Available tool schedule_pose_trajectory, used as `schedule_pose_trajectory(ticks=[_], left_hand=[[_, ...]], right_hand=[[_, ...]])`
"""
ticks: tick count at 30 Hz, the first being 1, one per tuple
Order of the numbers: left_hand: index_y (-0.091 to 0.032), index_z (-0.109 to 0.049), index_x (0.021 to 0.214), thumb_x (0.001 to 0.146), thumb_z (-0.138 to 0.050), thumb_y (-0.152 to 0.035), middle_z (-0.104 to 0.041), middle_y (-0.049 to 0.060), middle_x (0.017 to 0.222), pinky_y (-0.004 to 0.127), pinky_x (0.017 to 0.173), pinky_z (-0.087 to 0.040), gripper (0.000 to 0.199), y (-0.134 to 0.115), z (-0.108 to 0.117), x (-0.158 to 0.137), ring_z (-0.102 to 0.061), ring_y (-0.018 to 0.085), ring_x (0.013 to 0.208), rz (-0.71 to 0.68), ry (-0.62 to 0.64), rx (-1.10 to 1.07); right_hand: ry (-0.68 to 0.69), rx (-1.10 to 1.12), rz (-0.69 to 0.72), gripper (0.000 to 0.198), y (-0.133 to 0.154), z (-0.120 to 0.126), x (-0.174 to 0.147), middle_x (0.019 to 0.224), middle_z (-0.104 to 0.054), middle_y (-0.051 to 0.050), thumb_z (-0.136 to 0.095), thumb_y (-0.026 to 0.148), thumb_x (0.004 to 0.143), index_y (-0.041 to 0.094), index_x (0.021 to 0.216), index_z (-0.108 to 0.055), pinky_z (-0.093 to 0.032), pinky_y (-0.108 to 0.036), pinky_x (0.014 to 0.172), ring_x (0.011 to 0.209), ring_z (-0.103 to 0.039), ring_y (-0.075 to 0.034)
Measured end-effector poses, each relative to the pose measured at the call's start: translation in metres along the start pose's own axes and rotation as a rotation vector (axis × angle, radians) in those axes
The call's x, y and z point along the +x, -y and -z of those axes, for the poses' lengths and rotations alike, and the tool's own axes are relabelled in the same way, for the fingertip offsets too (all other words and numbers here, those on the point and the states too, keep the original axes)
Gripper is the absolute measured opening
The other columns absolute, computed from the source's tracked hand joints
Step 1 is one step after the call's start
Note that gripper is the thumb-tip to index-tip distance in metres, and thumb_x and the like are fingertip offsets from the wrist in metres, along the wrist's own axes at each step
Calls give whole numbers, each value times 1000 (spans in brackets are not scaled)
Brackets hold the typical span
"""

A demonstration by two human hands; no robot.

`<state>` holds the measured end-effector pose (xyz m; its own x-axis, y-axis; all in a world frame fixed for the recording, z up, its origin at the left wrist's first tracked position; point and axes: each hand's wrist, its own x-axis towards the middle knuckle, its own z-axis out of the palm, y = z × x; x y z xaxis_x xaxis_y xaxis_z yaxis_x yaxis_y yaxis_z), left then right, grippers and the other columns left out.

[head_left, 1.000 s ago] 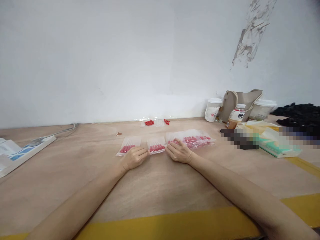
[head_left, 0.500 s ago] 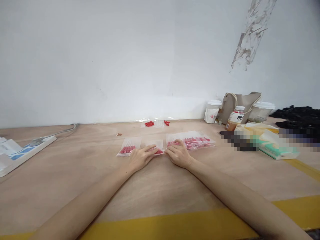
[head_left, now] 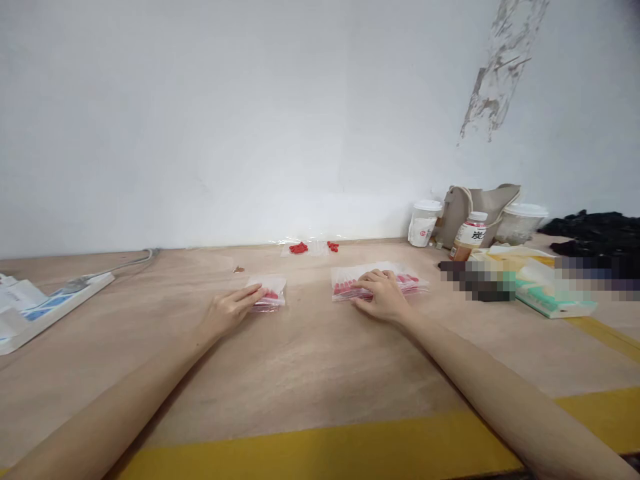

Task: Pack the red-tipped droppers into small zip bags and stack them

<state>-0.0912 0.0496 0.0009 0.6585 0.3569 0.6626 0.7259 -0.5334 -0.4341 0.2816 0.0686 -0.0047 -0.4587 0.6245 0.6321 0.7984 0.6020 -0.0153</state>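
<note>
On the table lie small clear plastic bags holding red pieces, in two groups. My left hand (head_left: 231, 312) is at the left bag (head_left: 276, 285), its fingers closed over the bag's left side, hiding part of the red pieces. Another bag seems to lie beneath it. Farther right, my right hand (head_left: 384, 295) rests with fingers stretched and spread on a row of overlapping bags (head_left: 343, 279). Its fingers cover the middle of that row.
Two small heaps of red pieces (head_left: 299, 248) lie on clear plastic near the wall. A power strip (head_left: 60, 300) stands at left. At right are a lidded cup (head_left: 424, 223), a bottle (head_left: 469, 237), a grey bag (head_left: 453, 210), a tissue pack (head_left: 555, 297) and black cloth (head_left: 600, 230).
My left hand has moved left with the middle bag, which now lies over the left bag. My right hand has shifted right onto the row of bags, its fingers spreading.
</note>
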Motion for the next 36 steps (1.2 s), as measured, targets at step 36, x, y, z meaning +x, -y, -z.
schedule_pose_trajectory(ticks=[36], left_hand=[[-10,-56,88,86,-35,-5,-60,10,84,27,59,-48,21,-74,-38,57,-59,16,70,-308,198,23]], right_hand=[[-6,27,330,19,20,-25,1,85,-64,-5,-47,26,83,19,92,-62,-38,-27,71,79,-56,-15]])
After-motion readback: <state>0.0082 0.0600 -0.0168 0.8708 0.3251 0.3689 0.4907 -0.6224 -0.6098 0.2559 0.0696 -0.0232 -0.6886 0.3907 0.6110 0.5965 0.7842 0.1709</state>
